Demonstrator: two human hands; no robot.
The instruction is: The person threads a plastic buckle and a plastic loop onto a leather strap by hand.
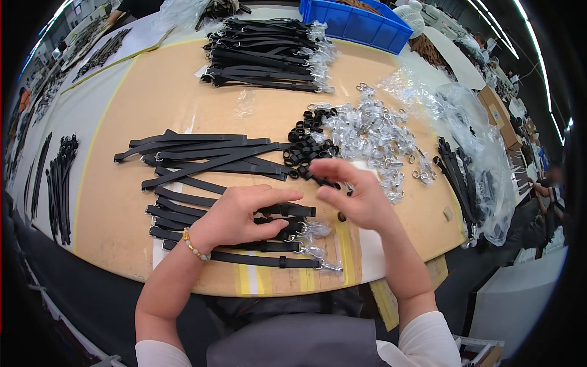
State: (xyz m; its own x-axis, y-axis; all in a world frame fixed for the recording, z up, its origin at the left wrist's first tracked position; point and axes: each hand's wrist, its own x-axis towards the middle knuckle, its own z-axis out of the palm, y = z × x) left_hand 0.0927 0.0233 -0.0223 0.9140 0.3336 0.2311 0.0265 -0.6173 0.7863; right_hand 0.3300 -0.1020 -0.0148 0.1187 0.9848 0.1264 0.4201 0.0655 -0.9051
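My left hand, with a beaded bracelet at the wrist, is spread over a row of black straps. Its thumb and index finger are apart, and a strap end with a black keeper loop shows just beyond them. The other fingers are hidden. To the right, my right hand is raised with thumb and fingers apart, nothing visible between them. It is closest to a heap of small black loops, partly covering it. Beside these lies a pile of metal snap hooks in clear plastic wrap.
Loose black straps lie crossed beyond my left hand. A bundle of straps with wrapped hooks sits at the back, near a blue crate. Clear plastic bags and more straps line the right side. Straps also lie at far left.
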